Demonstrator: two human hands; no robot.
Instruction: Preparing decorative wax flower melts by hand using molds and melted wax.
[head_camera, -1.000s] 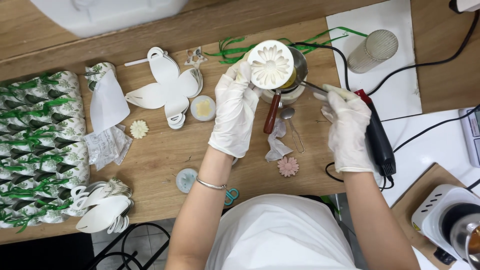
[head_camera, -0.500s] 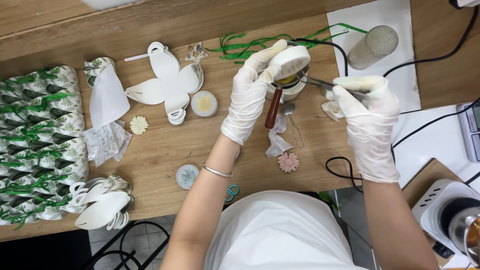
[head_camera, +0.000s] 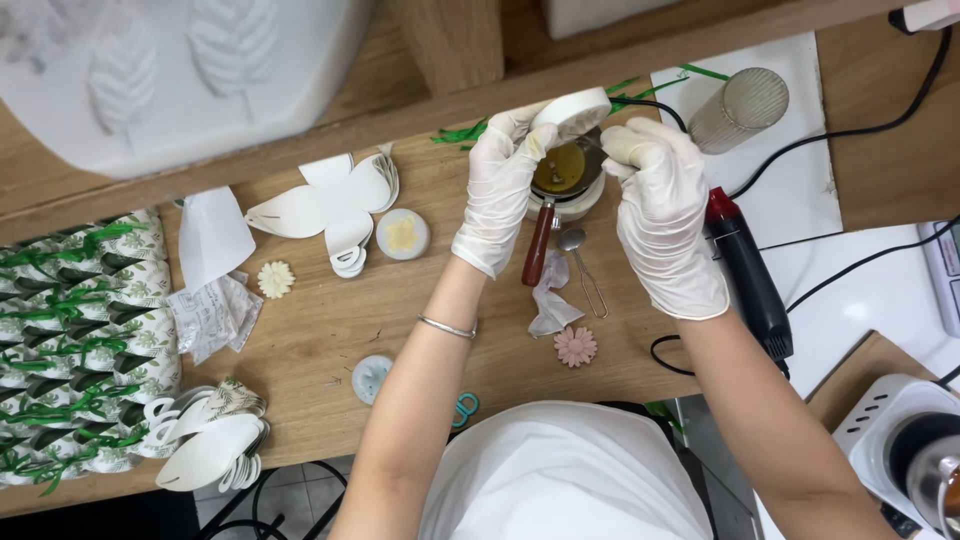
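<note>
My left hand (head_camera: 500, 190), in a white glove, grips a round white flower mould (head_camera: 572, 110) by its edge and holds it tilted above a small metal pot of yellow wax (head_camera: 560, 166). The pot has a reddish wooden handle (head_camera: 538, 245) that points toward me. Also gloved, my right hand (head_camera: 665, 215) is right beside the mould. It pinches thin metal tweezers (head_camera: 597, 144), whose tip reaches under the mould's rim. Most of the tweezers are hidden by the fingers.
A black heat gun (head_camera: 748, 275) and its cables lie right of the pot, and a ribbed glass cylinder (head_camera: 738, 108) lies behind. On the desk are a small strainer spoon (head_camera: 580, 250), a pink flower (head_camera: 575, 345), a cream flower (head_camera: 276, 279), white paper cut-outs (head_camera: 330, 200) and leaf-patterned boxes (head_camera: 80, 330). A hot plate (head_camera: 900, 450) is at the lower right.
The mould has turned from facing me to tilted over the pot. My right hand moved left from the heat gun up to the mould's rim. The view shifted forward.
</note>
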